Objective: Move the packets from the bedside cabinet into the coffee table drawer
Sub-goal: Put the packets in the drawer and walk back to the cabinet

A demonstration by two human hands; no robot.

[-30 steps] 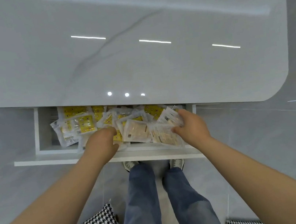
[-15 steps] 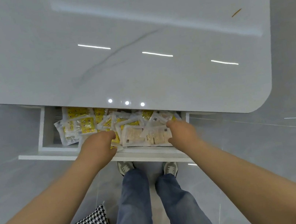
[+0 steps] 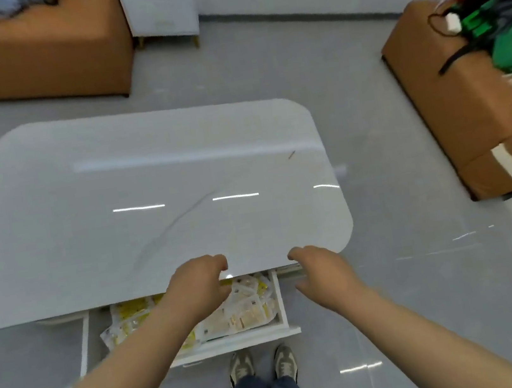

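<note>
Packets (image 3: 249, 311) heaped in open drawer (image 3: 279, 300), lower centre, under tabletop (image 3: 148, 193) edge. Left hand (image 3: 200, 285) above pile, right hand (image 3: 321, 270) beside drawer: each grip slack, fingers loosely curled, empty. Drawer left open, likely for more from white cabinet (image 3: 160, 5), top centre.

— Any text legible on your feed?
— None I can read. The packets (image 3: 246, 315) in the drawer (image 3: 256, 337) carry yellow print, but on my screen it is too blurred to make out.
</note>
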